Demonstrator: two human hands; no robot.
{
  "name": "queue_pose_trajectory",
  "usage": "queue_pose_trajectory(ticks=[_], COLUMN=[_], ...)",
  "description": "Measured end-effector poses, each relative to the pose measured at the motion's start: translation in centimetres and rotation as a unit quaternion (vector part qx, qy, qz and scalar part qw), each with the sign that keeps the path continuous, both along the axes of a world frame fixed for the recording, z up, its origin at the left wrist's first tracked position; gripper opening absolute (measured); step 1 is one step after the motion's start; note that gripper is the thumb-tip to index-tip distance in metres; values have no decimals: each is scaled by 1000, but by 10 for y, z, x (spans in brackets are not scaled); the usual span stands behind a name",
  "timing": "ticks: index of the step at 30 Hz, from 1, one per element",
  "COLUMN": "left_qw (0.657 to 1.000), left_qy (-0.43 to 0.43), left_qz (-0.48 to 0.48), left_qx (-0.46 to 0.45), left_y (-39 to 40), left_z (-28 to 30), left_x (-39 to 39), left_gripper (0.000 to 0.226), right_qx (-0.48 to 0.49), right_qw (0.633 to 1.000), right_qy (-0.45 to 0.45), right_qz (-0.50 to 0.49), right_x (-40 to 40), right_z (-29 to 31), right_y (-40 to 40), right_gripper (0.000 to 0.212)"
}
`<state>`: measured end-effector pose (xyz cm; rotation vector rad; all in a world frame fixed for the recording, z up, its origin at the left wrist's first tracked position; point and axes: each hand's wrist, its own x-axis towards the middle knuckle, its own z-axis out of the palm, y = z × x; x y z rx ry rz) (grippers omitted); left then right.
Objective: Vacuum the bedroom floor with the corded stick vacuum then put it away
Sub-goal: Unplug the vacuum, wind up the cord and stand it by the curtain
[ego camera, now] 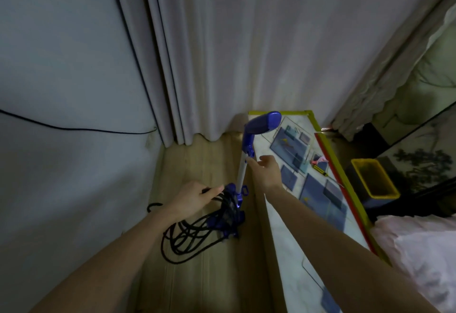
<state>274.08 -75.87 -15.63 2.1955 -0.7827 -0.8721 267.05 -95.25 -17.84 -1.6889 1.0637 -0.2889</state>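
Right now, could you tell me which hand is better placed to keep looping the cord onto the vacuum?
The left hand. It already grips the black cord right beside the coils hanging on the vacuum. The right hand is higher up, steadying the tube with fingers mostly open.

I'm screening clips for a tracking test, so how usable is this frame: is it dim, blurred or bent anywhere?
Head view: dim, with a bluish cast and no glare; wide-angle bending bows the curtain and table edges; the left hand on the black cord and the right hand at the vacuum tube look soft; the bedding at right is smeared.
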Motion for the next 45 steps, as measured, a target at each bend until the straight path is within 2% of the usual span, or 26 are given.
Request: queue_pose_trajectory(ticks=[2, 4, 7, 9, 11, 14, 18, 21, 23, 27, 30, 32, 35, 39, 45], left_qw=[1000, 1000, 1000, 1000, 999, 999, 999, 999, 999, 999, 1000, 1000, 1000, 1000, 1000], left_qy=[3, 2, -7, -11, -8, 1, 10, 6, 2, -7, -11, -8, -11, -9, -15], left_qz=[11, 12, 9, 7, 3, -7, -30, -40, -41, -35, -20, -17, -24, -20, -14], left_qx=[-9, -20, -23, -25, -30, -33, -33, -24, -16, -17, -17, -17, -13, -11, -6], left_y=[-5, -9, -11, -12, -12, -12, -16, -23, -28, -38, -44, -47, -53, -59, -68], left_z=[2, 4, 4, 2, -2, -6, -10, -13, -13, -10, -10, -10, -12, -15, -16], left_x=[5, 9, 15, 19, 22, 24, 24, 24, 24, 25, 27, 26, 25, 22, 19], left_gripper=[56, 56, 56, 56, 57, 57, 57, 58, 58, 56, 55, 55, 56, 57, 57], right_qx=[-22, -11, 137, 302, 454, 585, 661, 677, 641, 478, 280, 133, -42, -172, -385], right_qw=[1000, 999, 978, 921, 836, 746, 682, 671, 715, 847, 940, 978, 990, 977, 910], right_qy=[6, -21, -125, -198, -248, -260, -253, -244, -234, -208, -186, -162, -125, -102, -25], right_qz=[-3, -23, -91, -144, -180, -183, -181, -178, -154, -106, -51, 10, 45, 78, 149], right_x=[16, 26, 32, 33, 32, 27, 26, 27, 27, 23, 11, 4, 5, 9, 13], right_z=[-4, -5, -2, 0, 1, 0, -1, 0, -1, -7, -5, 0, 2, -2, -6], right_y=[-3, -3, -3, -6, -10, -21, -35, -39, -36, -26, -20, -16, -17, -21, -28], right_gripper=[45, 36, 24, 21, 24, 26, 27, 30, 29, 32, 25, 27, 22, 17, 30])
